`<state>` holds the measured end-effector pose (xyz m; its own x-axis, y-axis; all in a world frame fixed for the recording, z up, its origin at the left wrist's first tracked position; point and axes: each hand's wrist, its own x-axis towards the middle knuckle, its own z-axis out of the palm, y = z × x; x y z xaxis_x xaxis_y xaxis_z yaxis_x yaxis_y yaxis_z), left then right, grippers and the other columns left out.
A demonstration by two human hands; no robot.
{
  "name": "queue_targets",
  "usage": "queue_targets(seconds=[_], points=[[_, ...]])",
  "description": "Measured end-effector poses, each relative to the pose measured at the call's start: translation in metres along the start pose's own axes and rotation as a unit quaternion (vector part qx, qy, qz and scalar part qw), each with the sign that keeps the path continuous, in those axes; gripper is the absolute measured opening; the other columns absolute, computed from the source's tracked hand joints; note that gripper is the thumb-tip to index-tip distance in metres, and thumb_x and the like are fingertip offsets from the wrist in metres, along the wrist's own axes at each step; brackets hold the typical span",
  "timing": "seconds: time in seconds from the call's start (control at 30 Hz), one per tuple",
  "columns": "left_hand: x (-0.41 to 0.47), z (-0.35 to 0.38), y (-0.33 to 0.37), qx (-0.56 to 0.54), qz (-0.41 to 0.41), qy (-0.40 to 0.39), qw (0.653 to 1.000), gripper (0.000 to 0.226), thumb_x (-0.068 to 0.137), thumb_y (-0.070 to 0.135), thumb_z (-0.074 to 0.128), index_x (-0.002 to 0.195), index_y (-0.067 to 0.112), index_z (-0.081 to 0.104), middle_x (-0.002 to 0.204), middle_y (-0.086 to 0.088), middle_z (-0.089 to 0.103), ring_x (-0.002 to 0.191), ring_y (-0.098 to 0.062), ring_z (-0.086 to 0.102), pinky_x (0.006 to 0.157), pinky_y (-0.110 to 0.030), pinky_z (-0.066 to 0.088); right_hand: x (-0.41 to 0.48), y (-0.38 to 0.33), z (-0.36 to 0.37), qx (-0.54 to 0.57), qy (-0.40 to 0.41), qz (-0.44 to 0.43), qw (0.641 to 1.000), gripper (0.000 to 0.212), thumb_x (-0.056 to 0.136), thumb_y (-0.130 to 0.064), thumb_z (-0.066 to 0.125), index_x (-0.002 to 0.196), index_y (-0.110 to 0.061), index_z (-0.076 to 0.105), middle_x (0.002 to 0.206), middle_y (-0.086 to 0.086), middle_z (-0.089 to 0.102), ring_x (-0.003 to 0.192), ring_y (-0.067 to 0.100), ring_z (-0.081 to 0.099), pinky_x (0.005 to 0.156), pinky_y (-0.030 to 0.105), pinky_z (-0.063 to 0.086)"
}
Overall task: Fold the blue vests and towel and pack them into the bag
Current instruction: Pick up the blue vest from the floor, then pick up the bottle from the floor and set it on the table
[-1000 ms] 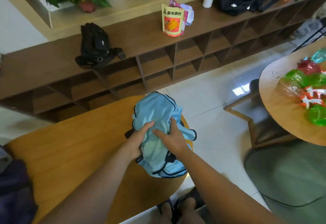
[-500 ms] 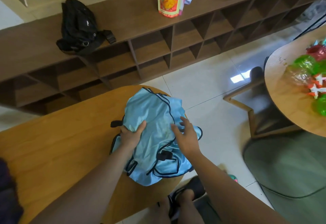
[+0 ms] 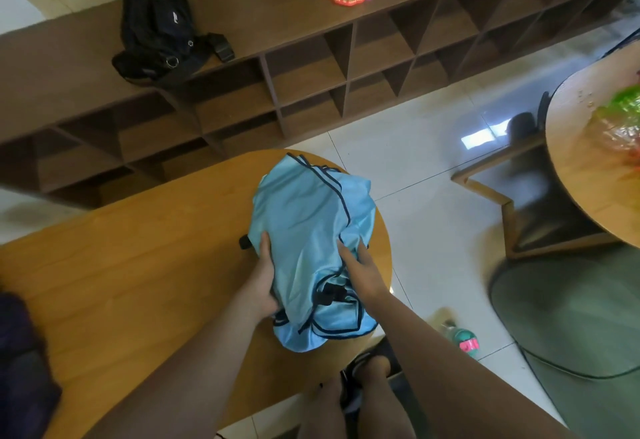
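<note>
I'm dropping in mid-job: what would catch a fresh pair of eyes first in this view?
The bundle of blue vests, edged in dark piping, lies at the rounded right end of the wooden table. The left hand holds its side and the right hand presses on top. Behind it, a black bag slumps on top of the brown cubby shelf.

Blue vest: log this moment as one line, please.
step: folding | blue vest: crumpled on wooden table | left hand: against its left edge | right hand: flat on top
</note>
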<state>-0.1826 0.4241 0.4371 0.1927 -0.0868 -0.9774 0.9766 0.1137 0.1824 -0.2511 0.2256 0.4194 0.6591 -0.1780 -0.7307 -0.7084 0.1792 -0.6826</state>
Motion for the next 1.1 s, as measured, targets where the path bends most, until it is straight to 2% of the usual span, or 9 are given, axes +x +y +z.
queue_targets(seconds=[0.1,0.2,0.33,0.43,0.57,0.7,0.8,0.93,1.1], points=[[-0.001,-0.001,-0.007,-0.028,-0.005,-0.034,0.999,0.101,0.070,0.100,0.051,0.130,0.021,0.072,0.119,-0.018,0.077,0.114,-0.039,0.072,0.099,-0.056,0.057,0.000,-0.003,0.010,0.007,-0.032,-0.008,0.999,0.057,0.087,-0.076,0.068,0.135,-0.048,0.058,0.121,-0.013,0.076,0.110,0.014,0.075,0.101,0.046,0.059],[-0.002,-0.010,0.000,0.000,0.001,-0.037,0.999,0.105,0.067,0.102,0.051,0.136,0.025,0.068,0.125,-0.014,0.075,0.115,-0.038,0.072,0.101,-0.059,0.056,0.000,-0.006,0.001,-0.003,-0.025,-0.003,1.000,0.035,0.092,-0.065,0.071,0.123,-0.050,0.062,0.115,-0.015,0.077,0.107,0.013,0.075,0.099,0.042,0.060],[-0.008,-0.024,0.008,0.139,0.067,0.121,0.980,0.112,0.066,0.102,0.052,0.152,0.032,0.042,0.144,-0.007,0.059,0.120,-0.040,0.063,0.083,-0.060,0.060,-0.009,-0.011,-0.024,-0.047,0.033,-0.012,0.998,0.037,0.089,-0.067,0.073,0.117,-0.045,0.063,0.108,-0.018,0.073,0.101,0.011,0.072,0.096,0.039,0.059],[-0.021,-0.027,0.015,0.272,0.215,0.213,0.913,0.110,0.077,0.097,0.047,0.158,0.025,0.035,0.155,-0.007,0.049,0.129,-0.037,0.056,0.100,-0.056,0.053,-0.020,-0.007,-0.049,-0.103,0.078,-0.011,0.992,0.067,0.091,-0.073,0.065,0.141,-0.029,0.059,0.126,-0.008,0.066,0.112,0.018,0.066,0.102,0.041,0.054],[-0.041,0.001,0.027,0.422,0.315,0.270,0.806,0.083,0.082,0.094,0.038,0.136,0.032,0.043,0.140,-0.005,0.049,0.113,-0.034,0.059,0.091,-0.056,0.055,-0.041,0.000,-0.092,-0.102,0.114,-0.016,0.988,0.072,0.083,-0.082,0.062,0.131,-0.029,0.065,0.122,-0.012,0.067,0.106,0.013,0.067,0.097,0.043,0.059],[-0.058,0.078,0.015,0.460,0.417,0.223,0.751,0.055,0.089,0.075,0.056,0.113,0.025,0.051,0.122,-0.001,0.052,0.110,-0.026,0.057,0.087,-0.041,0.048,-0.052,0.018,-0.138,-0.083,0.141,0.004,0.986,0.065,0.085,-0.082,0.061,0.127,-0.033,0.065,0.113,-0.020,0.064,0.105,0.010,0.065,0.100,0.046,0.059],[-0.066,0.148,-0.011,0.482,0.459,0.138,0.734,0.032,0.095,0.054,0.067,0.104,0.025,0.058,0.103,0.006,0.062,0.093,-0.015,0.062,0.081,-0.039,0.052,-0.062,0.032,-0.177,-0.055,0.166,0.014,0.985,0.061,0.088,-0.078,0.062,0.128,-0.032,0.063,0.109,-0.021,0.062,0.105,0.011,0.065,0.101,0.045,0.059],[-0.052,0.233,-0.065,0.550,0.438,0.041,0.710,0.022,0.094,0.046,0.073,0.099,0.026,0.065,0.091,0.010,0.069,0.088,-0.007,0.066,0.081,-0.031,0.053,-0.072,0.063,-0.241,-0.008,0.192,0.033,0.981,0.051,0.091,-0.070,0.065,0.124,-0.031,0.066,0.109,-0.017,0.067,0.108,0.014,0.066,0.101,0.044,0.056],[-0.004,0.315,-0.140,0.586,0.376,-0.012,0.718,0.016,0.091,0.045,0.075,0.089,0.030,0.068,0.087,0.012,0.072,0.080,-0.011,0.072,0.077,-0.033,0.056,-0.085,0.123,-0.327,0.023,0.250,0.065,0.966,0.032,0.097,-0.055,0.067,0.116,-0.029,0.067,0.108,-0.013,0.071,0.098,0.011,0.067,0.076,0.027,0.048]])
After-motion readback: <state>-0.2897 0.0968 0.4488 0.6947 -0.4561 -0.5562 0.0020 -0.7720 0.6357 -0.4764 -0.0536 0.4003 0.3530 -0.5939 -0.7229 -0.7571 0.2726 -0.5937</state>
